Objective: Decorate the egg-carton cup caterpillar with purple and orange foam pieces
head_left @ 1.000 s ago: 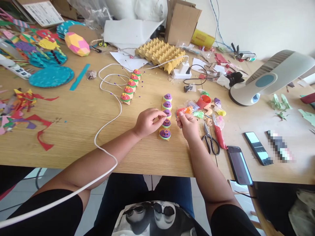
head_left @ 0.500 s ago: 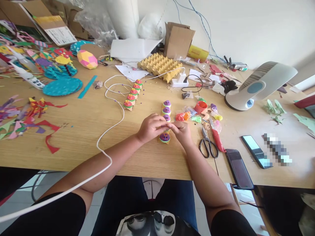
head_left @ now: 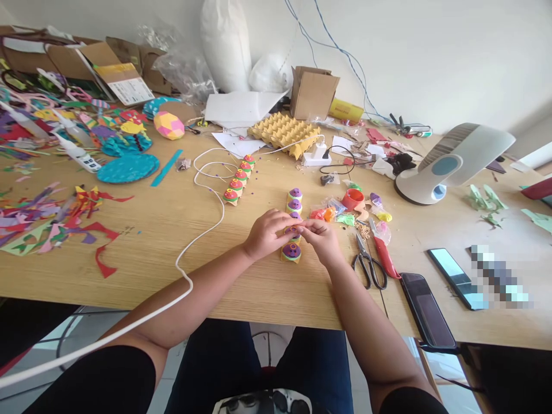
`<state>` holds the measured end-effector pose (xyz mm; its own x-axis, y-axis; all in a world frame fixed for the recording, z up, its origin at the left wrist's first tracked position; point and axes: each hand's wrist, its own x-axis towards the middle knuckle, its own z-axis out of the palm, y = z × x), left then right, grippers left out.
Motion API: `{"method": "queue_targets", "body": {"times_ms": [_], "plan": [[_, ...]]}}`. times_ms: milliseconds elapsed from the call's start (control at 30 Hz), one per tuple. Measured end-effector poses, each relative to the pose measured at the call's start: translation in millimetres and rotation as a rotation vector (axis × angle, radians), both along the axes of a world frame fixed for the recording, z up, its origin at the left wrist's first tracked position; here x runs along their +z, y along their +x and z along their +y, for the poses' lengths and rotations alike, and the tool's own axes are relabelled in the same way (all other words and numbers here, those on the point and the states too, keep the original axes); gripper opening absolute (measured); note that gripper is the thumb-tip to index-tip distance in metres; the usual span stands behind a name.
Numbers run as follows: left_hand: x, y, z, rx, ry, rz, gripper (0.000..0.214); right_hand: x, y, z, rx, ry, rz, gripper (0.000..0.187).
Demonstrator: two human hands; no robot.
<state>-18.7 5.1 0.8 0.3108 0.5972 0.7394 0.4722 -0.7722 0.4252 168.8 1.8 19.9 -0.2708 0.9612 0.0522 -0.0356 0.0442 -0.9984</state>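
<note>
A row of purple-topped craft pieces (head_left: 295,204) lies on the wooden table (head_left: 172,230), running away from me. My left hand (head_left: 268,233) and my right hand (head_left: 321,238) meet over the row's near part, fingertips pinched together at one piece (head_left: 292,232). The nearest piece (head_left: 292,252) shows just below the fingers. Both hands are closed in a pinch; what sits between the fingertips is too small to make out.
Scissors (head_left: 366,263) and a red cutter (head_left: 383,256) lie right of my hands, near small bags of coloured clay (head_left: 328,213). Two phones (head_left: 429,310) rest at the front right. A fan (head_left: 452,161), a yellow egg tray (head_left: 284,132), a white cable (head_left: 202,218) and paper scraps (head_left: 52,218) surround the area.
My right hand moved left from the bag of clay to meet my left hand over the row. The view has tilted upward slightly.
</note>
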Motion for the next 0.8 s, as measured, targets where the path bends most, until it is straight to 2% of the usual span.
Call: {"method": "queue_targets", "body": {"times_ms": [167,333,500,600,800], "plan": [[2.6,-1.6,0.3,0.033,-0.005,-0.019,0.026,1.0,4.5,2.4,-0.010,-0.061,0.165,0.029],[3.8,-3.0,1.3,0.073,-0.019,-0.035,0.024,0.3,5.9,3.2,-0.017,0.008,-0.049,0.052],[0.7,-2.5,2.4,0.072,-0.020,-0.038,0.024,-6.4,8.5,8.1,-0.054,-0.007,-0.027,0.031],[-0.2,-2.9,2.8,0.073,-0.030,-0.046,0.024,-6.9,10.8,9.3,-0.086,-0.004,-0.050,0.030],[-0.2,-4.1,3.6,0.077,-0.039,-0.050,0.023,-2.9,13.9,9.4,-0.093,0.091,-0.109,0.033]]}}
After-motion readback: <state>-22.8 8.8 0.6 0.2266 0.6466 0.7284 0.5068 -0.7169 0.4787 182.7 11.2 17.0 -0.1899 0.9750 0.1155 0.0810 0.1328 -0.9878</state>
